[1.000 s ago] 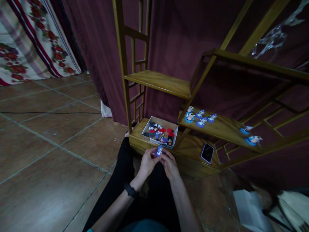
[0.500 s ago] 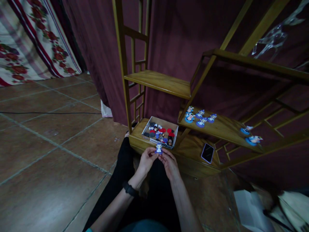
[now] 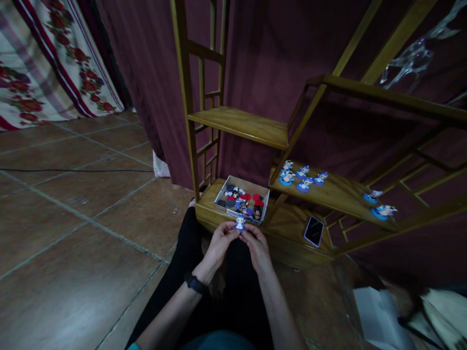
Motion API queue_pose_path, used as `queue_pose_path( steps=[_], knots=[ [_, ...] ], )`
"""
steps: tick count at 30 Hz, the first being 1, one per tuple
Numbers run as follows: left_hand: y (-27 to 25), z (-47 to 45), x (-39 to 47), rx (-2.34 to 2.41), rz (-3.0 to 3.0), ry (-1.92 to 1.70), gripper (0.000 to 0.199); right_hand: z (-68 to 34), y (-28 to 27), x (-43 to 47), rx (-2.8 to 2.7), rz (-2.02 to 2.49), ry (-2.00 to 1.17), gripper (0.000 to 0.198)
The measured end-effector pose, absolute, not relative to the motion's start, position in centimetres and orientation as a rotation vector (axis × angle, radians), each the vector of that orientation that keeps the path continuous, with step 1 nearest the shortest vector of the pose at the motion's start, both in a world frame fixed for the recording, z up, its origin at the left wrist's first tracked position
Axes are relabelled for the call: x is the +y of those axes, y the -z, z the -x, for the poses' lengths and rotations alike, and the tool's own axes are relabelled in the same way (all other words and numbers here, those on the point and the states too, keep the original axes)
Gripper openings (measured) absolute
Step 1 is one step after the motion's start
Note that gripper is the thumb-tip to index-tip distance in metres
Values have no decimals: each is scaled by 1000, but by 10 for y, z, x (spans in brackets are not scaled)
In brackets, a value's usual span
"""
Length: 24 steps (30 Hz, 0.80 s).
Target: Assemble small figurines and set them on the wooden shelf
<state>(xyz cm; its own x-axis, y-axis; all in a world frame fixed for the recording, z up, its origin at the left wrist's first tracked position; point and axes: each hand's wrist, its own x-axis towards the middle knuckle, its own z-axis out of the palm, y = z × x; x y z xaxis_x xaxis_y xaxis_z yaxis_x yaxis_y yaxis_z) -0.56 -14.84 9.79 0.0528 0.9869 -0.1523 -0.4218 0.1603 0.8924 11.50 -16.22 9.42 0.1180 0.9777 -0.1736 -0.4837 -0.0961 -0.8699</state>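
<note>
Between my two hands is a small white and purple figurine [image 3: 240, 222], upright on a purple base. My left hand [image 3: 221, 241] pinches its base from the left, a dark band on that wrist. From the other side my right hand [image 3: 256, 245] grips the same base with thumb and fingers. Just beyond the hands, a shallow cardboard box [image 3: 265, 199] holds a jumble of figurine parts and round red, dark and purple bases.
Several finished-looking figurines [image 3: 305, 183] stand on the raised shelf [image 3: 339, 195] to the right, two blue-based ones [image 3: 383, 211] near its far end. A phone [image 3: 314, 231] lies on the lower board. Wooden posts [image 3: 182, 87] rise at the left. A white container [image 3: 379, 311] is at lower right.
Almost nothing differs. Both hands keep hold of the figurine, which has tilted or shifted very slightly.
</note>
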Motion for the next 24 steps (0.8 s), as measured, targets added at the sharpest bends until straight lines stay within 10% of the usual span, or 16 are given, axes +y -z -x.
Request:
queue_pose_path(
  steps=[24],
  knots=[
    [-102, 14, -145, 745, -455, -1127, 21, -113, -95, -162, -650, 1023, -1321, 26]
  ],
)
